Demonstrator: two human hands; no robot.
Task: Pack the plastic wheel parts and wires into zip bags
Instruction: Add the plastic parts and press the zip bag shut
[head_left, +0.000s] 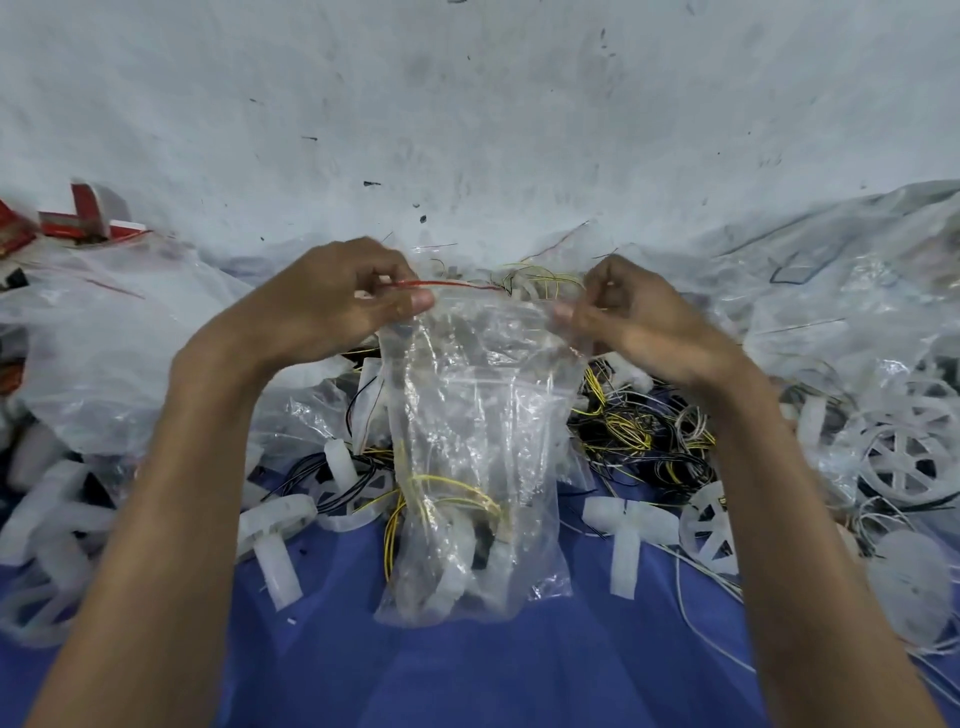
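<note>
Clear plastic zip bag (475, 457) hangs upright between my raised hands, its bottom on the blue tabletop (467, 670), wheel parts and yellow wires (447, 493) inside. My left hand (337, 301) and right hand (631, 317) each pinch its red-striped top edge; I read no writing on it

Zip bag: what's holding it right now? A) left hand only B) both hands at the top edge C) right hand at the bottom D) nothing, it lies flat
B: the left hand and right hand each pinch a top corner of the zip bag by its red zip strip, so it hangs upright.
</note>
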